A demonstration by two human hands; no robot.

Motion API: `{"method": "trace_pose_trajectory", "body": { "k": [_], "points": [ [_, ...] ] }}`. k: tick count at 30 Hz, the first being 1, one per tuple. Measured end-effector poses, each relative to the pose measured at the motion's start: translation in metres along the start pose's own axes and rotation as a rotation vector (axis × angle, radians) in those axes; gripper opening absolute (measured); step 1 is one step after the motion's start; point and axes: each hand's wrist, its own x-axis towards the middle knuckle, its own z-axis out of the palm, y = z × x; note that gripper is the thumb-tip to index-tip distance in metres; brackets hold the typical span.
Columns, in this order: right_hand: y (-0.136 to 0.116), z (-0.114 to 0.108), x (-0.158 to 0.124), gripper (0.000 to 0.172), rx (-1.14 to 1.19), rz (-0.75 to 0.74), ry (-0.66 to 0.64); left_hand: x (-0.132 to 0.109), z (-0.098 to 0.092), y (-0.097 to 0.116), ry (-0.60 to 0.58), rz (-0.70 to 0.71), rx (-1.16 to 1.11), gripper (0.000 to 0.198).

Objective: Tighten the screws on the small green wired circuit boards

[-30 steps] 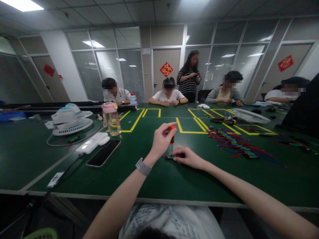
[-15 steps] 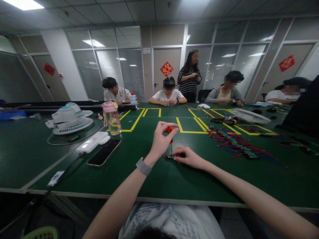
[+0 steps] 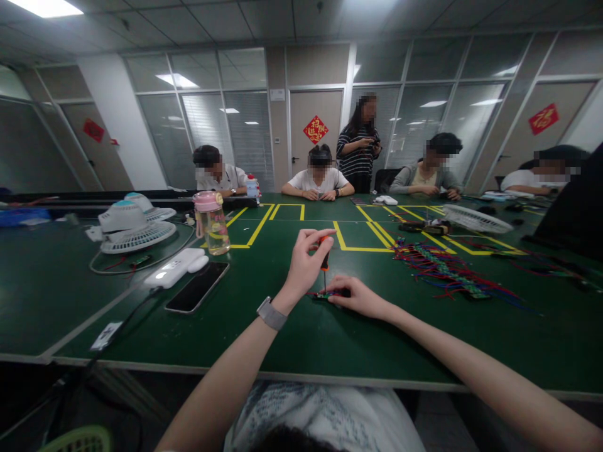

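Note:
My left hand (image 3: 308,258) is closed around the orange-and-black handle of a screwdriver (image 3: 325,262). The screwdriver stands upright, its thin shaft pointing down at a small green circuit board (image 3: 321,295) on the table. My right hand (image 3: 353,295) pinches the board's right side, with the fingers also close to a small black part and red wires. How the screwdriver tip meets the board is too small to make out.
A phone (image 3: 198,287), a white power bank (image 3: 175,268), a drink bottle (image 3: 211,223) and white fans (image 3: 136,227) stand left. Wired circuit boards (image 3: 443,270) lie to the right. Yellow tape (image 3: 367,249) marks the green table (image 3: 264,220). Several people sit or stand opposite.
My left thumb and fingers have shifted slightly on the screwdriver handle, and less orange shows at its top. My right hand and the board stay in place.

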Motion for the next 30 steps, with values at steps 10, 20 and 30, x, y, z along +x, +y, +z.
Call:
{"method": "trace_pose_trajectory", "body": {
  "k": [10,20,30],
  "points": [
    [-0.0004,0.0009,-0.0001,0.025,0.019,0.002,0.009,0.0001,0.0003,-0.0019,0.035,0.017,0.003,0.017],
    [-0.0019,0.0,-0.0001,0.025,0.022,0.009,0.006,0.0003,0.0013,-0.0012,-0.023,-0.05,-0.104,0.025],
    [-0.0007,0.0005,0.0005,0.026,0.029,0.002,0.001,0.0005,0.0031,-0.0007,-0.045,-0.102,-0.222,0.031]
  ]
}}
